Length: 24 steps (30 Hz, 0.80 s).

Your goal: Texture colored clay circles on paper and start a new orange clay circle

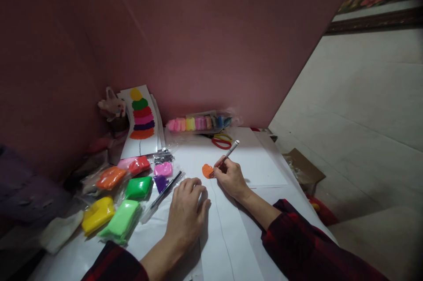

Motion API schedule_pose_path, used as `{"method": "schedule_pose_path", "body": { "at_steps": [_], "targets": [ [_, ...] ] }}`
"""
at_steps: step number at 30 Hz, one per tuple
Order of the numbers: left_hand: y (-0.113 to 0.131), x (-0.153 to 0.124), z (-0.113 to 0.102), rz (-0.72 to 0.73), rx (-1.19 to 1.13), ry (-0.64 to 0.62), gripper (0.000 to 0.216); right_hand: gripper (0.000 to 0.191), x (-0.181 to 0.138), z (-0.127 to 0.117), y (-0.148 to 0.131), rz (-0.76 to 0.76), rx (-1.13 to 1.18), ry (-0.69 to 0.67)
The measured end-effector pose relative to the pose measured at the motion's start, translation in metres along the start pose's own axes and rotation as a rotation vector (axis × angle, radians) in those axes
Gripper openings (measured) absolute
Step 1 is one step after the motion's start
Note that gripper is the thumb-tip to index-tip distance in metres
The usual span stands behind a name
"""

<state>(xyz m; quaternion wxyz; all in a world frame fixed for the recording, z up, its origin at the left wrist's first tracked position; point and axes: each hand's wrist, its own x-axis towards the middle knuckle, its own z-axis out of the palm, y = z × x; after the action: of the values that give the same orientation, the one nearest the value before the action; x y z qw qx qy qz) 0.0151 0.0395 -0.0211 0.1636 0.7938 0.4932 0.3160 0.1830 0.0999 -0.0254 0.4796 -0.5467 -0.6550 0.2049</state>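
My right hand point(234, 180) pinches a slim striped pen point(232, 147) with a pale rounded top end. Its lower tip is hidden by my fingers, right beside a small patch of orange clay point(206, 170) with a ragged edge. The clay lies on a white paper strip point(231, 241), where a thin curved line runs down from it. My left hand point(187, 208) rests palm down along the strip's left edge, fingers slightly bent and holding nothing. Just left of it lies a dark pen point(166, 190) on clear wrapping.
Bagged clay lies at left: yellow point(98, 215), light green point(120, 220), green point(138, 188), orange point(111, 177). A card with stacked coloured bands point(143, 115) leans on the wall. Red-and-yellow-handled scissors point(221, 141) sit before a tray of coloured clay point(198, 124).
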Motion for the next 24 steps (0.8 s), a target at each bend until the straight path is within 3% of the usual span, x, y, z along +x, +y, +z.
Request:
{"method": "schedule_pose_path", "body": {
  "at_steps": [24],
  "targets": [
    [-0.001, 0.001, -0.001, 0.011, 0.038, -0.001, 0.008, 0.006, 0.011, -0.007, 0.012, -0.167, -0.062, 0.048]
  ]
}}
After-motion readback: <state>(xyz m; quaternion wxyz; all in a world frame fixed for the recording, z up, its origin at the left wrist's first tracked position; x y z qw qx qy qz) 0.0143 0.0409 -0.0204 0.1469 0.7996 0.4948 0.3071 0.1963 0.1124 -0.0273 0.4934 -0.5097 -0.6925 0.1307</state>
